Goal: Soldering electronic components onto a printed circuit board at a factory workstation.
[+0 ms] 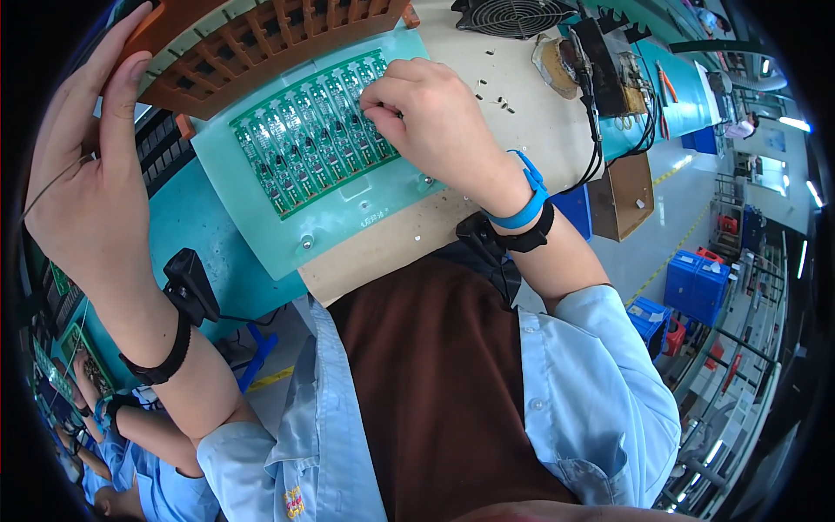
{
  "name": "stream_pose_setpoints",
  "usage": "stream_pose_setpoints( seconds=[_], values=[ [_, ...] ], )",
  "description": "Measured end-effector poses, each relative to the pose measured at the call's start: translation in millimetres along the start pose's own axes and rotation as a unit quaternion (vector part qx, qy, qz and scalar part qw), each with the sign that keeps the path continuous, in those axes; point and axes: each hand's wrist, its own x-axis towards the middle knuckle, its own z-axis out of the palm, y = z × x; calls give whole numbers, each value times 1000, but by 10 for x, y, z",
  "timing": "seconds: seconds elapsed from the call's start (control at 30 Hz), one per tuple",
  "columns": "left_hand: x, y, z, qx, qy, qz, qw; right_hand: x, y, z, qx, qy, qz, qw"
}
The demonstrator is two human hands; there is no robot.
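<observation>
Pinching a small part against the green circuit board (313, 139) on its pale tray (365, 217), the right hand (435, 122) worked; the left hand (87, 191) gripped the brown rack (252, 43) above, fan (509, 16) beyond.

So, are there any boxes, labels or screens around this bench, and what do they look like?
Cardboard box: brown, open, right of the bench beside the right hand's arm.
Plastic crates: blue, rectangular, stacked on the floor at right.
Small printed label: dark marking on the pale green carrier plate, below the green circuit board panel.
Embroidered patch: yellow, on the light blue shirt.
No screens visible.
</observation>
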Motion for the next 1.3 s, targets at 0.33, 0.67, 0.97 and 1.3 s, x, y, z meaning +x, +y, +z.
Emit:
stream_pose_setpoints(
  seconds=[0.33,0.67,0.97,1.3],
  values=[
    [66,279,12,1,15,-8,1000,29,-112,21,0,1,-13,1000],
    [-4,277,-48,1,20,-23,1000,41,-238,43,7,-4,-10,1000],
    [-8,376,-78,3,38,-33,999,104,-294,93,-7,-12,-36,999],
    [10,450,-25,-9,56,-34,998,133,-368,210,-4,-26,-37,999]
  ],
)
